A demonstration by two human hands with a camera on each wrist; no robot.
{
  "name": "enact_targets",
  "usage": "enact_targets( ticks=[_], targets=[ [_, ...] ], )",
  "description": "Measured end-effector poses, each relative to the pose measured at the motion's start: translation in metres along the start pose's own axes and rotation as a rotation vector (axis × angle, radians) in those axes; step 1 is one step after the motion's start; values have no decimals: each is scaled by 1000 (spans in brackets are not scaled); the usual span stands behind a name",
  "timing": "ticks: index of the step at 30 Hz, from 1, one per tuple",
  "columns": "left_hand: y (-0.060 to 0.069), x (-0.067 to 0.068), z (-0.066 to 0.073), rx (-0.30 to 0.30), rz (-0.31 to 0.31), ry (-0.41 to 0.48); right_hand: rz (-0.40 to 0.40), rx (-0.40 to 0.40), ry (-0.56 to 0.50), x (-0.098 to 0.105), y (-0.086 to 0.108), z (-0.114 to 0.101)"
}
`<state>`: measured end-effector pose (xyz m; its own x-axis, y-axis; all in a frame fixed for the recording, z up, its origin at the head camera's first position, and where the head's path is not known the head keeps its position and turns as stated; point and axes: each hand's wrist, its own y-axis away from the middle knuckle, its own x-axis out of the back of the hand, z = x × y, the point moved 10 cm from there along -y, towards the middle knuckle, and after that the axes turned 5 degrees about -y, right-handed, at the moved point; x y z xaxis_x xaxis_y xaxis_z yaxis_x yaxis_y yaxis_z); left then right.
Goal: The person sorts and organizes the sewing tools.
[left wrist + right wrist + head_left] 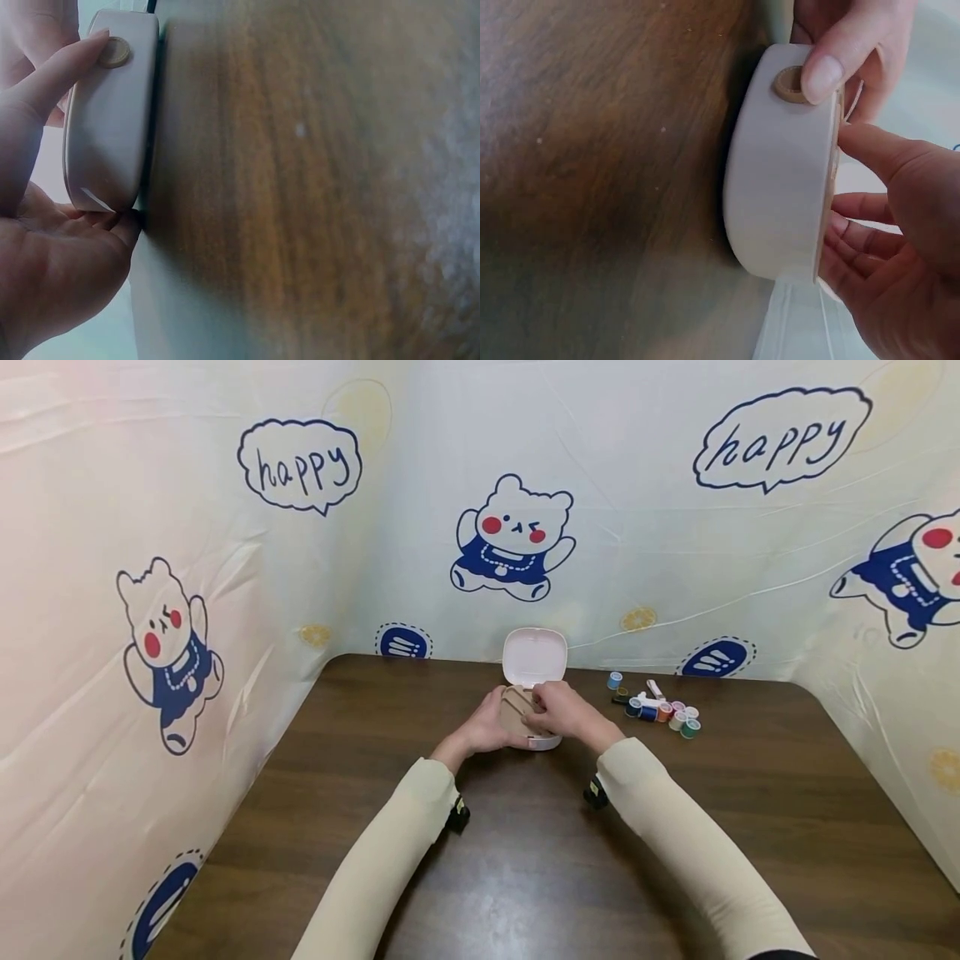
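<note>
A small white box [776,180] stands on the table with its hinged lid [535,656] raised at the back. Inside the box, level with its rim, sits a tan tray [513,714] with slots. My left hand [487,724] grips the box from the left, its thumb beside the round beige button [115,52] on the front wall. From the right, my right hand [558,710] reaches over the rim, thumb and bent fingers holding the tray at its right part. What lies under those fingertips is partly hidden.
To the right of the box lie several thread spools [663,712] in different colours, in a loose cluster. Nail clippers [655,689] lie among them, and a light blue spool [615,680] stands slightly apart. A printed cloth [405,527] hangs behind the brown table [495,868].
</note>
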<state>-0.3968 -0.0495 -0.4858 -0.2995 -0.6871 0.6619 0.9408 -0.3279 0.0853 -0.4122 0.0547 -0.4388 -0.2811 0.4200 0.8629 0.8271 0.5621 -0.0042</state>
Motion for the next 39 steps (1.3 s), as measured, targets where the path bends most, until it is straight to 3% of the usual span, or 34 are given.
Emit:
enact_targets(
  ticks=[11, 22, 39],
  targets=[
    [0, 0, 0, -14, 2, 14, -4, 97, 166, -8, 3, -8],
    [1, 0, 1, -9, 12, 23, -39, 81, 161, -11, 0, -4],
    [0, 0, -2, -5, 5, 27, -8, 100, 142, -5, 0, -6]
  ],
)
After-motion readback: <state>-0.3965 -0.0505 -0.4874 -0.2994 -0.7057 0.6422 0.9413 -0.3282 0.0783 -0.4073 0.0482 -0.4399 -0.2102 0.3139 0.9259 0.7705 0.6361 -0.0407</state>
